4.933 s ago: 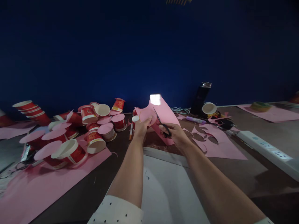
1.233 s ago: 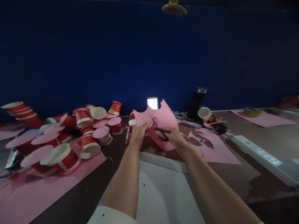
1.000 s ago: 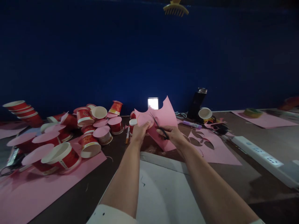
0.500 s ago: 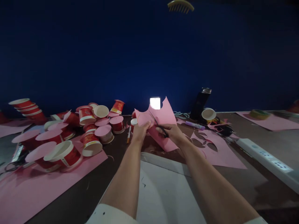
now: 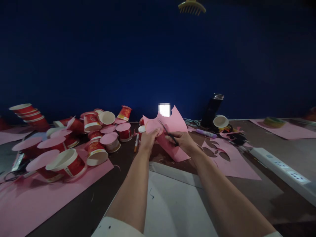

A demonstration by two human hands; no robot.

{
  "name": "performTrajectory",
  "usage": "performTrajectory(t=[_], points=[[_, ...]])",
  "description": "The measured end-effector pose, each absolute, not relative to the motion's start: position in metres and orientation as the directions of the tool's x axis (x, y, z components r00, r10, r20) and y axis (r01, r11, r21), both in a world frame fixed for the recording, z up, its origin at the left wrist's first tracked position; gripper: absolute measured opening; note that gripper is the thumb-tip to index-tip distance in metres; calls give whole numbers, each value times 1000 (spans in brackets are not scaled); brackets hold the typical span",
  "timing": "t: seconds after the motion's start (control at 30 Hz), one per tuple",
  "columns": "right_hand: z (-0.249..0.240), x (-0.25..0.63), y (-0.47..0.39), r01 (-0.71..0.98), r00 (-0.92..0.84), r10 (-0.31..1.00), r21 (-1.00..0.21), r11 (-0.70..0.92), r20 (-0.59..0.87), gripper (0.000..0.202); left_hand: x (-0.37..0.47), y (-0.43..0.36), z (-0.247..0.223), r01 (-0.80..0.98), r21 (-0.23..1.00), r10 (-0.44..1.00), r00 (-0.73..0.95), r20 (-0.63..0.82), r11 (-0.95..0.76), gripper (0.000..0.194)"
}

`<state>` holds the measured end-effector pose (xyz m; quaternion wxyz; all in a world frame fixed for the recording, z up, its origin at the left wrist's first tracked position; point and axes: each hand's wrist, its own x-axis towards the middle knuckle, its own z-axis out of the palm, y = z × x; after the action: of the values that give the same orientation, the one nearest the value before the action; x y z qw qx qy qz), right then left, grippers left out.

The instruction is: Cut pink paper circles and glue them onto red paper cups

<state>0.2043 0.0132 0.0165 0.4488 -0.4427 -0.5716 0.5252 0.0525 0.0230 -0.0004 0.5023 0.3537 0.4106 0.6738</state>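
Near the middle of the head view, a pink paper sheet (image 5: 176, 122) with curved cut-outs is held up above the table. My left hand (image 5: 149, 138) is closed on its lower left part. My right hand (image 5: 183, 140) grips the dark handles of a pair of scissors (image 5: 170, 134), whose blades lie against the paper and point up and left. Just left of my left hand, an orange and white marker (image 5: 136, 143) lies on the table. A white board (image 5: 172, 200) is beneath my forearms.
Many red paper cups (image 5: 74, 163), several topped with pink discs, crowd the left. At the right are a dark bottle (image 5: 211, 110), a tipped cup (image 5: 220, 121), a purple tube (image 5: 206, 133), cut pink paper (image 5: 237, 161) and a white power strip (image 5: 278, 166).
The right part of the pink sheet has shifted slightly right and its upper tip is a little lower. Both hands keep their holds.
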Motion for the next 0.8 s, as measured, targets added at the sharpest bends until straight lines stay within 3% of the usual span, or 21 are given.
performTrajectory(t=[0.4,0.8], points=[[25,204,8,20,-216,975,-998,57,51,56,46,35,-12,-279,942,928,-365,78,-189,45],[30,203,1,26,-196,978,-997,73,66,55,50,29,-3,-353,909,932,-351,90,-220,42]])
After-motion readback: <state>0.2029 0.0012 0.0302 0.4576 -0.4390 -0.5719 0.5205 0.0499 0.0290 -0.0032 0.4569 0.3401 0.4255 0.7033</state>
